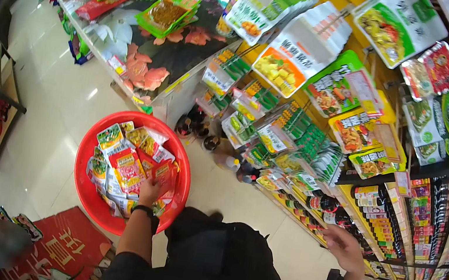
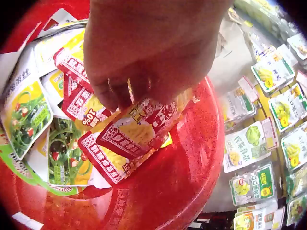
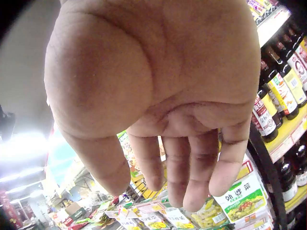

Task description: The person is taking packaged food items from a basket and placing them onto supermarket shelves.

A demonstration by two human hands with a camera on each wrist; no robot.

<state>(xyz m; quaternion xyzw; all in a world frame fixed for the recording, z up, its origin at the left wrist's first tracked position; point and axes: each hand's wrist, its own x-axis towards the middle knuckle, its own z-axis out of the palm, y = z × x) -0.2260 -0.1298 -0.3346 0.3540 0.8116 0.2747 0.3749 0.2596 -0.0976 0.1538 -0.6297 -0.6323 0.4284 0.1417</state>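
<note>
A round red basin on the floor holds a heap of food packets. In the head view the left hand reaches into it; in the left wrist view that hand has its fingers curled over red-and-yellow packets, pinching the upper one. White packets with green vegetable pictures lie beside them. The right hand is held out near the lower shelves, holding nothing; its palm faces the right wrist camera with the fingers loosely extended.
Hanging packets fill the rack ahead. Bottles stand on the floor by the display table. Bottled goods line the shelves at right. A red printed box lies at lower left, and a wooden shelf unit stands at left.
</note>
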